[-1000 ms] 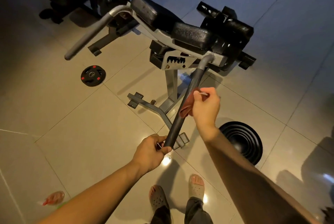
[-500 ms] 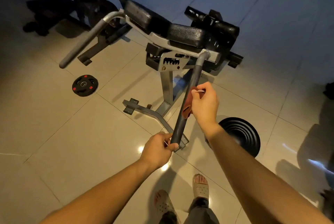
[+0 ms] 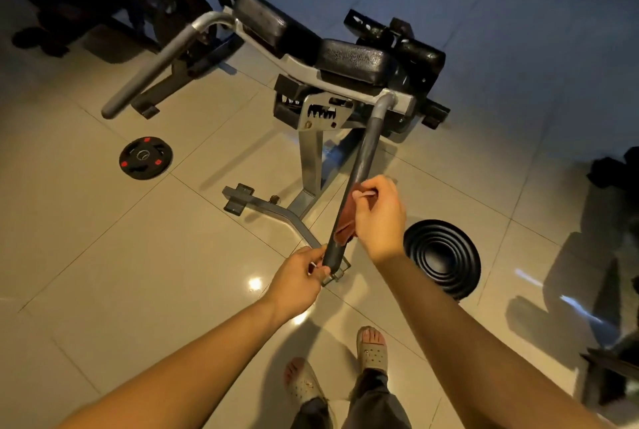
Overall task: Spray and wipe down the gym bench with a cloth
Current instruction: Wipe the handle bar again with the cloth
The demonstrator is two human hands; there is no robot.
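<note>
A round black weight plate with red inserts (image 3: 145, 159) is lying on the pale tiled floor (image 3: 103, 255) at the far left. Right of it, the grey steel gym bench with black padded cushions (image 3: 349, 58) is standing on the floor, its dark foam-covered handle bar (image 3: 361, 169) slanting down toward the near side. The left hand (image 3: 297, 276) is gripping the near end of that bar, fingers and thumb curled round it. Just farther up the bar, the right hand (image 3: 378, 217) is clenching a reddish-brown cloth (image 3: 345, 229) and pressing it against the bar. A black ribbed round disc (image 3: 442, 259) is lying on the floor just right of the right forearm. At the near edge, two feet in pale perforated sandals (image 3: 372, 356) are standing on the tiles.
</note>
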